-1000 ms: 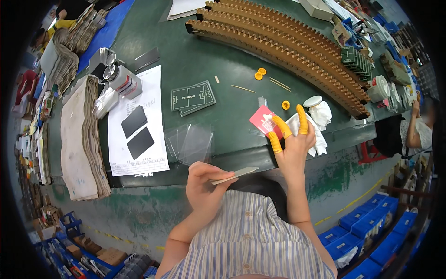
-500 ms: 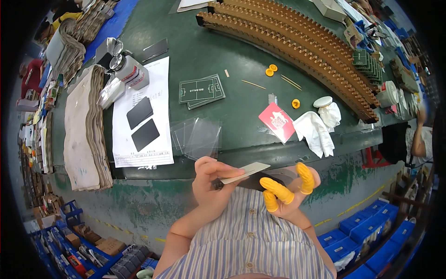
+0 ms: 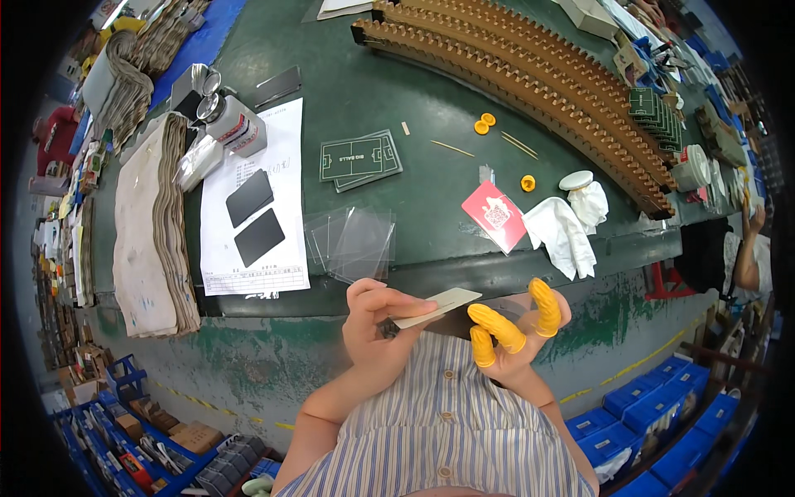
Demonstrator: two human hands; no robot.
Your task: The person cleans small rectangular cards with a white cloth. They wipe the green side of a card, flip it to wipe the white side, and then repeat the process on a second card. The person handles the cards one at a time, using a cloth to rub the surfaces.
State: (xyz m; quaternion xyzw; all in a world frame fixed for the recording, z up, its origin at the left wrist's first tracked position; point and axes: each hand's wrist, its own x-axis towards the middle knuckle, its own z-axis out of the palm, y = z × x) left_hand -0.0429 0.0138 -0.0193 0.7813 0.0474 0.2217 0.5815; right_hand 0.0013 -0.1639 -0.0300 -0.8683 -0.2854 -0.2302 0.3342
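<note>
One pale card [image 3: 451, 302] is pinched by its left end in the left hand [image 3: 377, 325], at the table's [image 3: 439, 195] near edge, probably leaving the rest free. The right hand [image 3: 515, 352], spread beside it, wears yellow finger covers [image 3: 500, 330], perhaps against smudges. Beyond lies a pink card [image 3: 489, 218].

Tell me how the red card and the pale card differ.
The red card lies on the table; the pale card is pinched in the left hand. The red card bears a white print; the pale card is tilted, any print too slanted to tell. Both look thin and flat.
</note>
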